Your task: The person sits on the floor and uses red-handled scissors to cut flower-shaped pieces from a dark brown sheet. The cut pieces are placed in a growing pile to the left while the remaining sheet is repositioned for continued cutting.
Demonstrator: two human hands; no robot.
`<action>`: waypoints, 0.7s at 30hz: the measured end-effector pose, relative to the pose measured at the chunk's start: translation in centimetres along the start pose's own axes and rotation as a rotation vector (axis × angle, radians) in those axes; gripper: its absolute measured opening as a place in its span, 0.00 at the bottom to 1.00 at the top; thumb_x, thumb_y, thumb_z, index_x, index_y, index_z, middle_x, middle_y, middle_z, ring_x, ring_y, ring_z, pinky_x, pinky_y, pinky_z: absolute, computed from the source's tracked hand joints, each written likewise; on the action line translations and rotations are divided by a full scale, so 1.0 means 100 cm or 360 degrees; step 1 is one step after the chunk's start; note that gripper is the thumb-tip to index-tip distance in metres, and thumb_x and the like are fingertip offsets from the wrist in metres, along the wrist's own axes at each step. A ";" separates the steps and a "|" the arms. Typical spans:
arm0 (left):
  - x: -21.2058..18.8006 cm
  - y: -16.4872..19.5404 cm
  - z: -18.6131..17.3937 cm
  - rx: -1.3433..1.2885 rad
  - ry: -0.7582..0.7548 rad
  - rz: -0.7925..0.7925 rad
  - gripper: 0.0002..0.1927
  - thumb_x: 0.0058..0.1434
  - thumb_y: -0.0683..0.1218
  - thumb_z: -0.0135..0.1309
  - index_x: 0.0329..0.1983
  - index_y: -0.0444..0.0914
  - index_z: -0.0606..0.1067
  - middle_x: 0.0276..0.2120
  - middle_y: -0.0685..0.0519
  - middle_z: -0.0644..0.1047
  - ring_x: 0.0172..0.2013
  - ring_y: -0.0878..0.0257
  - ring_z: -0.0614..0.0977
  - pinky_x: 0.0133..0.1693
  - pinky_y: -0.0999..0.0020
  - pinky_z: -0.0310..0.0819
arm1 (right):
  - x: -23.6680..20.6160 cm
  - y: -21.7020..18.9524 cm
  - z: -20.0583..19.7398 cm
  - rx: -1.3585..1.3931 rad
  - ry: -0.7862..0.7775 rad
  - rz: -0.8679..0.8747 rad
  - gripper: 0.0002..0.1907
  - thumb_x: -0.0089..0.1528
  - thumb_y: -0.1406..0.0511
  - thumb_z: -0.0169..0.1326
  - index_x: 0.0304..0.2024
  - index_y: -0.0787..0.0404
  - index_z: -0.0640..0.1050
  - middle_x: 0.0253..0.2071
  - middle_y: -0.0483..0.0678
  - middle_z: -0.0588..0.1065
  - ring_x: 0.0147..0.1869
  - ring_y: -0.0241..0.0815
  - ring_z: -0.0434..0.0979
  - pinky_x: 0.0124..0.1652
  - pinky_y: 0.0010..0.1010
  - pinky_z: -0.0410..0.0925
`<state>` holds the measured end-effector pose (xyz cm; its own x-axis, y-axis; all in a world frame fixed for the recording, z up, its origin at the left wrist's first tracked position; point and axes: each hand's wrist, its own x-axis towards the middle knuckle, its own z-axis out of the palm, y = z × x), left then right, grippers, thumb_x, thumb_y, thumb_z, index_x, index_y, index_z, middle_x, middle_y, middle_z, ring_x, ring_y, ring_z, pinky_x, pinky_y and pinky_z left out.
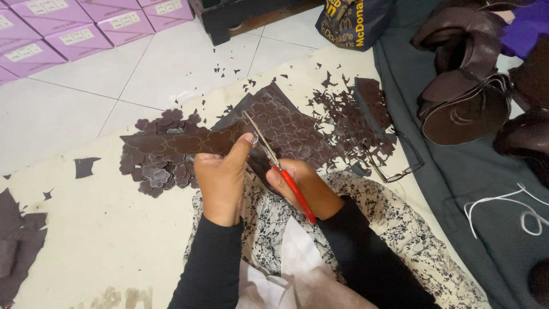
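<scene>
White floor tiles point(171, 63) and a cream mat point(108, 229) lie under you; your left hand point(220, 174) pinches a dark brown strip point(171, 143) marked with flower outlines, thumb on top near its right end, fingers curled beneath; your right hand point(303, 186) is clenched round the red handles of the scissors point(269, 151), whose blades stand parted at the strip's edge (just above your left thumb); under the strip rests a pile of cut flower shapes point(160, 171); a larger marked sheet point(286, 126) lies behind the blades; offcut scraps point(349, 114) scatter to the right, beside eyeglasses point(400, 166); lilac boxes point(68, 28) sit far left.
</scene>
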<state>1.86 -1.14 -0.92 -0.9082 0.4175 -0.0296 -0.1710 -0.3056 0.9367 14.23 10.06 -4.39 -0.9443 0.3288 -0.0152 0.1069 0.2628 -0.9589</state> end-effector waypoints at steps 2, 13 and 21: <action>0.000 0.003 0.001 -0.0029 -0.0010 -0.0010 0.02 0.58 0.37 0.63 0.33 0.34 0.81 0.30 0.57 0.81 0.28 0.74 0.78 0.31 0.78 0.70 | -0.001 0.000 -0.001 0.0080 -0.0025 0.0135 0.26 0.67 0.45 0.47 0.28 0.59 0.68 0.23 0.37 0.61 0.27 0.30 0.58 0.26 0.27 0.58; -0.002 -0.003 0.004 -0.0250 0.0040 -0.0096 0.03 0.60 0.38 0.63 0.35 0.33 0.80 0.31 0.55 0.80 0.30 0.70 0.78 0.33 0.74 0.71 | 0.001 0.005 0.012 0.0375 0.0058 0.0139 0.24 0.67 0.46 0.47 0.31 0.58 0.70 0.21 0.37 0.64 0.22 0.27 0.62 0.22 0.22 0.59; -0.011 -0.016 0.027 -0.0695 0.0266 -0.0586 0.08 0.58 0.41 0.63 0.37 0.31 0.80 0.32 0.51 0.81 0.28 0.66 0.80 0.33 0.70 0.75 | 0.001 0.002 0.020 0.0188 0.0310 0.0051 0.25 0.70 0.47 0.45 0.34 0.61 0.72 0.23 0.40 0.65 0.25 0.29 0.63 0.25 0.25 0.60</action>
<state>4.14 1.21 -1.40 -0.8010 0.4334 -0.4130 -0.5954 -0.5045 0.6252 13.49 8.33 -5.12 -0.8620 0.5070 -0.0022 0.0879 0.1453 -0.9855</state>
